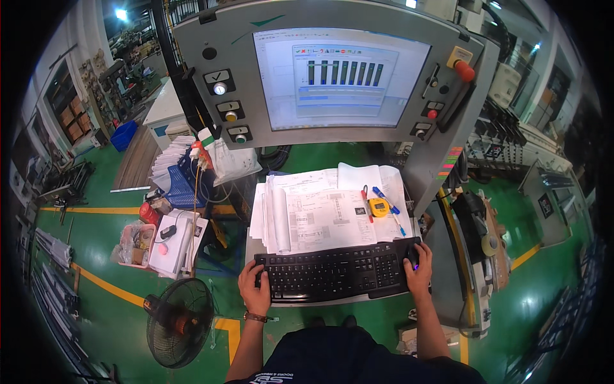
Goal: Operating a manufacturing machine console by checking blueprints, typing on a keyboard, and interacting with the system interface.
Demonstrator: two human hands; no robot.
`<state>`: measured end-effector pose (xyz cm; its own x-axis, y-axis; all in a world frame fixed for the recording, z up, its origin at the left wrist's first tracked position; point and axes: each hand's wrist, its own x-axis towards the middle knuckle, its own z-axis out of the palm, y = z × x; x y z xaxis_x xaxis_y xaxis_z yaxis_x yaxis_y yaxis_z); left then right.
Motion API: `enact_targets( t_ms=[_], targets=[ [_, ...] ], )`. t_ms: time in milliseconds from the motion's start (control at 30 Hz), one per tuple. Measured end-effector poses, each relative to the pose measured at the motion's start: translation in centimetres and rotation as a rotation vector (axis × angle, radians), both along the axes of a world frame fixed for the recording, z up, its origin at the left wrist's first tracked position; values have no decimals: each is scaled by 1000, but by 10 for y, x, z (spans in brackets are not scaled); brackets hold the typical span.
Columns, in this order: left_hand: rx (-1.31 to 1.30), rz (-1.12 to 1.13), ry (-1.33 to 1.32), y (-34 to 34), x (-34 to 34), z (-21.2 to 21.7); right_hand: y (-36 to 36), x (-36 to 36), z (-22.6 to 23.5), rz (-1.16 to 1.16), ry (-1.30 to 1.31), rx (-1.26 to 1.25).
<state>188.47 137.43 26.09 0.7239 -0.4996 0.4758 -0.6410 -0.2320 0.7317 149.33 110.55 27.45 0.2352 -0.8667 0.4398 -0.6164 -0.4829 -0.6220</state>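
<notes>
A black keyboard [329, 274] lies along the near edge of a stand, below a large monitor panel. My left hand [254, 288] is at its left end, fingers curled at the edge and thumb over the end keys. At the other end, my right hand [419, 274] is closed over a dark computer mouse [412, 255] that shows a small bluish light. Behind the keyboard lie printed drawing sheets [313, 214], some curled at the left. On them rest a yellow tape measure [378, 207], a red pen [367, 205] and blue markers [386, 200].
The lit screen [342, 80] stands ahead, with buttons on both sides and a red emergency knob [465, 71]. A black fan [180, 323] is on the left floor, near a pink basket [135, 246] and a blue crate [182, 185]. A tape roll [490, 245] lies right.
</notes>
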Motion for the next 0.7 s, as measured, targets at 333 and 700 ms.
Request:
enact_targets(
  t_ms=[333,700],
  targets=[
    [-3,9,-14,0,1,-2,0,1,0,4,25,7],
    [3,16,-24,0,1,-2,-2,1,0,52,33,-9]
  ],
)
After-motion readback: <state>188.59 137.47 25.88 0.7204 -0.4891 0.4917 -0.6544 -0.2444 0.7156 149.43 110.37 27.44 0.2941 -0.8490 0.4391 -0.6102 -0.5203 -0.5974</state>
